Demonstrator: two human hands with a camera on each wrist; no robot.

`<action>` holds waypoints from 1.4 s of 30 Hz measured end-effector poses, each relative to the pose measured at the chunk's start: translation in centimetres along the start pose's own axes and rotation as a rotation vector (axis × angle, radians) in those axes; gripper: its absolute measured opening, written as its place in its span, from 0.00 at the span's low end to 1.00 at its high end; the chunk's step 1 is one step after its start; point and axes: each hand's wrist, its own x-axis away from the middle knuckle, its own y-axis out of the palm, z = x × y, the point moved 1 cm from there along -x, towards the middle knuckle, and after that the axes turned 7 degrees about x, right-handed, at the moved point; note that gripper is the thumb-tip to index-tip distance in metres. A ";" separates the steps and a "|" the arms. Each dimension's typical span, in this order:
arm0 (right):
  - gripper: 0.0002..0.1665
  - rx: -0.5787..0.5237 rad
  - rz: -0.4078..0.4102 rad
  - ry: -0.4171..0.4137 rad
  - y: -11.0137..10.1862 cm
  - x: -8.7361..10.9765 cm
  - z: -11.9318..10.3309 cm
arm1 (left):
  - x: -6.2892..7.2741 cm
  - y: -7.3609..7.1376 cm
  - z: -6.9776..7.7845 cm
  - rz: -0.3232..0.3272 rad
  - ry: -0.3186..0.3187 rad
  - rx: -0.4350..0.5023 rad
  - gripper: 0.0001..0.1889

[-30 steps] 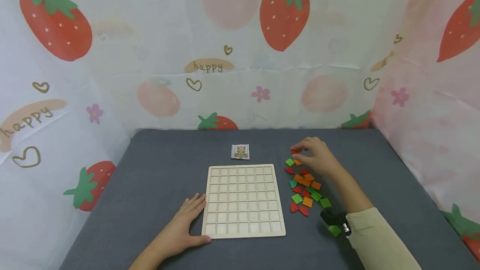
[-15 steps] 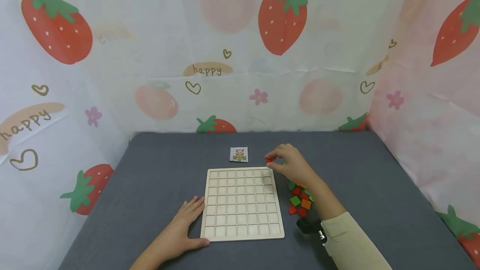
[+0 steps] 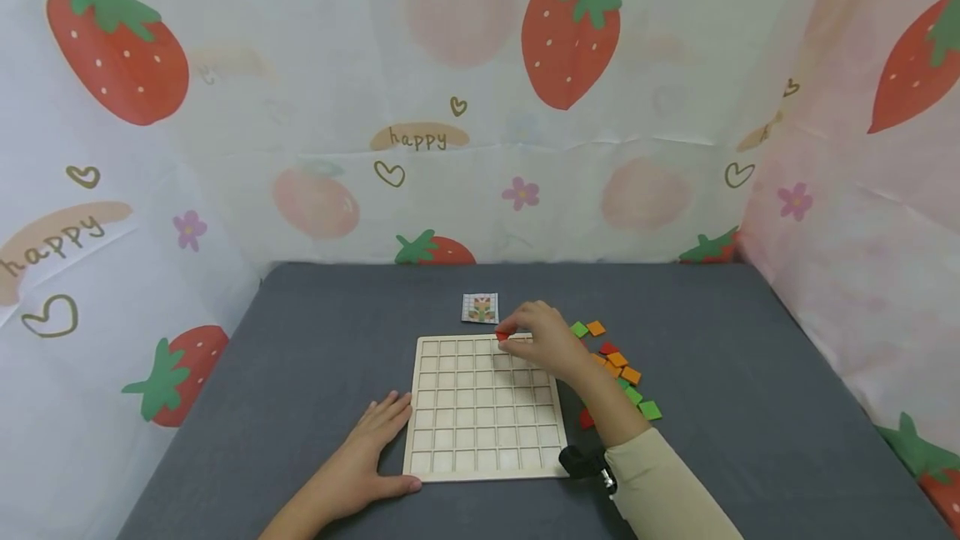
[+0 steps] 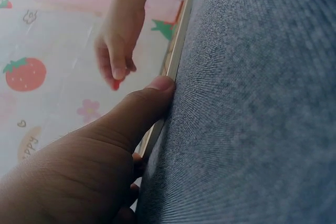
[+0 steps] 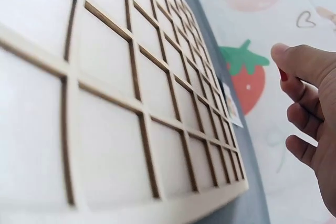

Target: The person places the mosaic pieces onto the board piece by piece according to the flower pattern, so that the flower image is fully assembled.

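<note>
A pale wooden grid board (image 3: 486, 475) lies flat on the dark grey table, its square cells bare. My right hand (image 3: 542, 342) is above the board's far edge and pinches a small red tile (image 3: 502, 336) between thumb and fingers. In the right wrist view a sliver of the red tile (image 5: 283, 75) shows under the thumb. My left hand (image 3: 367, 457) rests at the board's left side, thumb by the near corner and fingers along the edge. In the left wrist view the left thumb (image 4: 149, 98) touches the board's rim (image 4: 181, 35).
Loose green, orange and red tiles (image 3: 617, 359) lie right of the board, partly behind my right forearm. A small pattern card (image 3: 480, 307) lies beyond the board's far edge. A strawberry-print cloth (image 3: 450, 190) hangs around the table.
My right hand has moved left from the loose tiles to above the board's far edge, carrying the red tile. My left hand stays in place.
</note>
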 end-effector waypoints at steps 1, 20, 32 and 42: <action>0.13 -0.005 -0.007 0.003 0.3 -0.1 0.0 | 0.0 0.0 0.0 0.002 0.003 0.002 0.58; 0.14 -0.020 -0.125 0.063 4.1 -0.6 0.1 | 0.1 0.2 0.1 0.029 0.080 -0.008 0.55; 0.12 -0.017 -0.145 0.052 4.6 -1.0 0.5 | 0.0 0.1 0.0 0.022 0.078 -0.013 0.55; 0.13 -0.066 -0.152 0.104 4.8 -1.3 0.5 | -0.1 0.0 0.0 -0.005 0.026 0.003 0.57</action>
